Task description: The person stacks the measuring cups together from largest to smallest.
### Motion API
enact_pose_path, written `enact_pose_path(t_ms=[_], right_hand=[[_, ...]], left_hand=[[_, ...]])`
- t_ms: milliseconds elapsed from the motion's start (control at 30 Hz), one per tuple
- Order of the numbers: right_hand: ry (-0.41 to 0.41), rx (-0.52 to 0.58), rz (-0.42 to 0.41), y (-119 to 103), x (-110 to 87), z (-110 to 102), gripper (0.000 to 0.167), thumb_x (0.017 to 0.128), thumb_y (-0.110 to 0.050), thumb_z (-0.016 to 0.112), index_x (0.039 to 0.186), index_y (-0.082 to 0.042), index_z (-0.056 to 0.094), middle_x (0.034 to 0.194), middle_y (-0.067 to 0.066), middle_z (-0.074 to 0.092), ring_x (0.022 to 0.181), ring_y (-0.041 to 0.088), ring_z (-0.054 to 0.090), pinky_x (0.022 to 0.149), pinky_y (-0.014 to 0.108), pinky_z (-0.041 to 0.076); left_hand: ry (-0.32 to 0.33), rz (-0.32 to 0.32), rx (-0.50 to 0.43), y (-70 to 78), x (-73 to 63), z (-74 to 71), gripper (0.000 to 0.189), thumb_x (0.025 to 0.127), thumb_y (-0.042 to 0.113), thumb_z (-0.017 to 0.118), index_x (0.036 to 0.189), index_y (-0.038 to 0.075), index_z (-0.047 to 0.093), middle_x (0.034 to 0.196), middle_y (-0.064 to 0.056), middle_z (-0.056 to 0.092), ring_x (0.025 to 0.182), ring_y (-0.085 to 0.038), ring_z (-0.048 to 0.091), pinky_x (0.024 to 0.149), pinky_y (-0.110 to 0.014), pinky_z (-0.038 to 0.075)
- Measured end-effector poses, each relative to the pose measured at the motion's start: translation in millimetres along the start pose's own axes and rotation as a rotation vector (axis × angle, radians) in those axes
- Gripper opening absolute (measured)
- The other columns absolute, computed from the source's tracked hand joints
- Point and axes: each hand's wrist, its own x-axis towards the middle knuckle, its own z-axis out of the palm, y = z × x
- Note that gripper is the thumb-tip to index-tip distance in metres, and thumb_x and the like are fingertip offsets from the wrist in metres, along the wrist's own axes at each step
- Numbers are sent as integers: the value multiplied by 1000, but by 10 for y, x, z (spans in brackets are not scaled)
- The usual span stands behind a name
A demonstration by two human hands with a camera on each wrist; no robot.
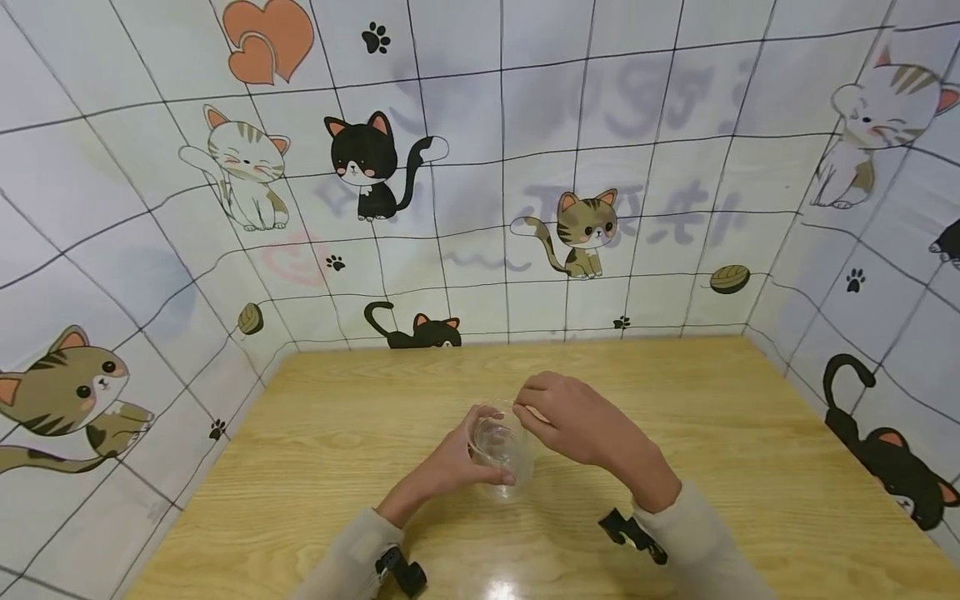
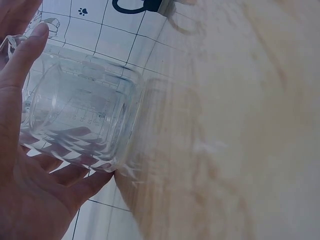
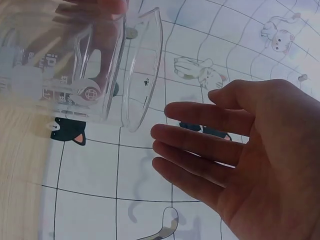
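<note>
In the head view my left hand (image 1: 455,456) grips a clear beaker (image 1: 504,450) around its side, low over the wooden table. The left wrist view shows fingers under and thumb over the clear wall, with small scale marks on a second clear outline inside it. White print and a flared rim (image 3: 145,70) show in the right wrist view. My right hand (image 1: 577,419) is at the right side of the rim. Its fingers (image 3: 200,145) are loosely extended and apart from the rim in the right wrist view, with nothing in them.
The wooden table (image 1: 337,400) stretches around both hands. White grid-patterned cloth (image 1: 465,200) with printed cats and paw marks rises behind it and on both sides. Black straps (image 1: 633,537) sit at the sleeve cuffs.
</note>
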Motion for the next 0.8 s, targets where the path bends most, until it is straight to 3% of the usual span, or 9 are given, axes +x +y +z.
enact_pose_path(t_ms=[200, 400, 533, 800], right_hand=[[8, -21, 25, 26, -26, -36, 19, 104, -20, 61, 114, -10, 74, 113, 5, 72, 101, 21, 70, 84, 40, 60], [29, -41, 57, 50, -18, -78, 30, 103, -25, 63, 128, -9, 68, 125, 7, 70, 114, 26, 69, 93, 44, 59], [43, -23, 65, 55, -4, -87, 36, 103, -26, 64, 134, -9, 65, 131, 8, 67, 121, 27, 66, 98, 46, 57], [43, -11, 82, 94, -51, -122, 35, 102, -25, 66, 134, -11, 64, 132, 8, 67, 120, 28, 66, 96, 46, 57]], left_hand=[[33, 4, 75, 14, 23, 10, 91, 75, 36, 94, 148, 27, 39, 141, -3, 57, 123, -18, 59, 99, -36, 52], [34, 23, 110, 50, 97, -12, 93, 74, 39, 95, 148, 26, 41, 143, -5, 56, 124, -19, 59, 101, -39, 50], [24, 13, 95, 37, 91, -37, 95, 73, 41, 95, 149, 26, 40, 145, -4, 53, 124, -19, 58, 98, -38, 52], [-2, 58, 89, 7, 81, -48, 103, 67, 47, 96, 149, 24, 39, 149, -5, 52, 124, -20, 58, 97, -34, 52]])
